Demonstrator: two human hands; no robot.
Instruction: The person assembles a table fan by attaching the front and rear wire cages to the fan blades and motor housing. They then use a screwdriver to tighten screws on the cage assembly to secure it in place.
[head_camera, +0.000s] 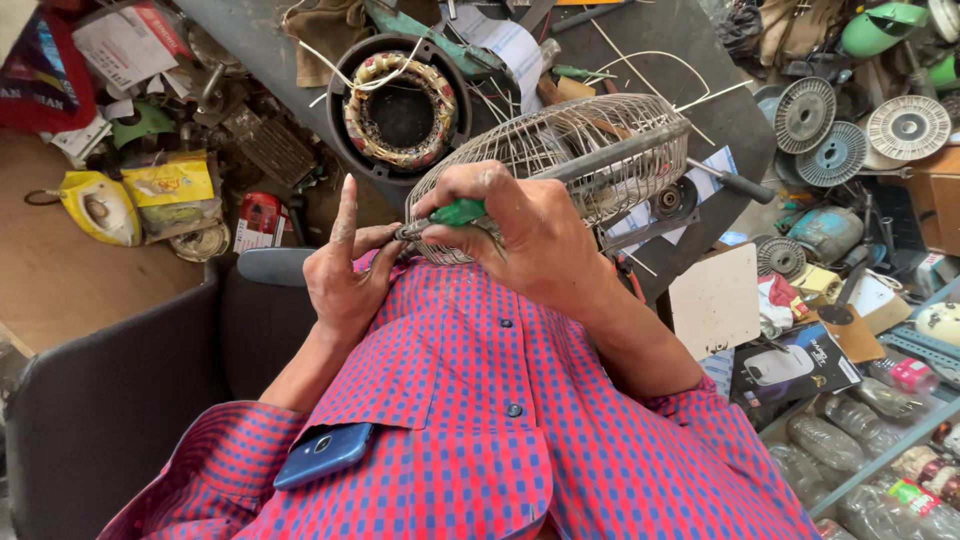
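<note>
Both hands' grip around screwdriver (455, 212)

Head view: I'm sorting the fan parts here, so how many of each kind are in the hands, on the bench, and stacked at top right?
Wire fan guard: 1, with the right hand resting against it
Green-handled screwdriver: 1, in the right hand; the left hand pinches its tip
Motor stator: 1
Ribbed round discs: 3
Total: 6

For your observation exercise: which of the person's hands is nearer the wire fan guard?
Right. The right hand lies against the wire fan guard; the left hand sits beside its lower edge.
</note>
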